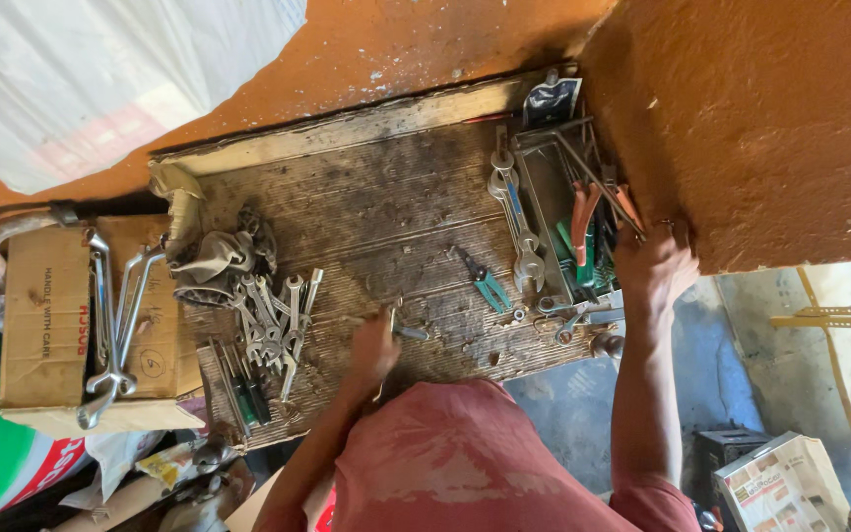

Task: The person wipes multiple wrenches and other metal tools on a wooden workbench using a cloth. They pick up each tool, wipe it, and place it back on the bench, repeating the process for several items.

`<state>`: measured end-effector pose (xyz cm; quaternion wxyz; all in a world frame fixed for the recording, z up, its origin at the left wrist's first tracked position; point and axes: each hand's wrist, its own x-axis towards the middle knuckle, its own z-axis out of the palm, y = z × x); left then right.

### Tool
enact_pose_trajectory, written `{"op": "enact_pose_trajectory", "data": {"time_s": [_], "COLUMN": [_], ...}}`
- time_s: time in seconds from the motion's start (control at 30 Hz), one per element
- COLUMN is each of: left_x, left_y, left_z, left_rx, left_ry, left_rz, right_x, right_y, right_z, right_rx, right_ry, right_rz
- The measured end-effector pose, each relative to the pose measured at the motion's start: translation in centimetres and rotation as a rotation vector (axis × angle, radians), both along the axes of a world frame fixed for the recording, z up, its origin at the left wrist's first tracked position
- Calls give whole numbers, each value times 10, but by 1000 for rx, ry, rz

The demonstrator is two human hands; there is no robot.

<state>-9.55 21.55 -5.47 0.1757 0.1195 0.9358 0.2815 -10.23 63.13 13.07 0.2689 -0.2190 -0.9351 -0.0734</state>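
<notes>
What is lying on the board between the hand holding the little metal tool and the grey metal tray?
In the head view, between the left hand and the grey metal tray lie green-handled pliers on the worn wooden board.

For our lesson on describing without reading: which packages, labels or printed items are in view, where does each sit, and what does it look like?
Cardboard box: left of the wooden board, brown, rectangular, red and dark print, bent metal wrenches lying on top.
Printed carton: bottom right on the floor, tilted, pale with brown and orange patches.
Dark packet: top edge of the board, small, dark blue with a white shape.
</notes>
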Motion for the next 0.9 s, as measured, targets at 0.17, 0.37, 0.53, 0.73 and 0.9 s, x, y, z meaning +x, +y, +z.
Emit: {"op": "enact_pose_trajectory", "data": {"time_s": [0.17,0.37,0.53,0.73,0.9], "left_x": [-76,-130,-130,-127,-116], "left_y": [13,53,65,55,49], "left_z": [78,186,217,235,248], "left_rx": [824,1404,1523,1618,1577], "left_ry": [-243,-121,-44,-115,-91], "left_rz": [342,282,241,238,149], "right_x": [-8,-38,-57,-56,-53], "right_y": [-50,-143,-188,-190,-209], "right_z": [37,38,33,43,45], "right_rx": [215,-1122,-1509,-2198,-1992], "right_ry": [212,-3,-6,-87,168], "right_rz": [154,714,980,875,897]}}
